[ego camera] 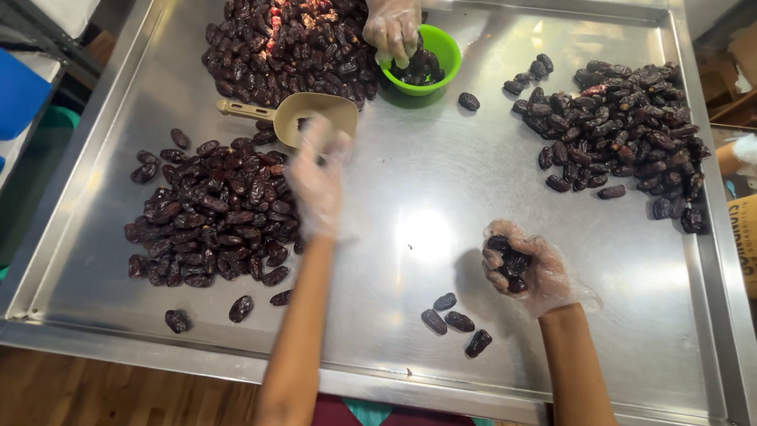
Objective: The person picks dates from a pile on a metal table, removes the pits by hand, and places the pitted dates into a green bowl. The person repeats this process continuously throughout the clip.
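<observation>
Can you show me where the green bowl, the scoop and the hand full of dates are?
green bowl (pixel 449 49), head view, right rim.
scoop (pixel 315 106), head view, pan.
right hand (pixel 524 268), head view, gloved palm.

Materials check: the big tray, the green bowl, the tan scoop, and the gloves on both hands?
Tray: looks like stainless steel, brushed, with glare spots and folded rims.
Green bowl: probably plastic, uniformly bright and glossy.
Scoop: likely plastic, matte tan, moulded in one piece.
Gloves on left hand and right hand: thin clear plastic film, wrinkled and loose, skin and dates showing through.
</observation>
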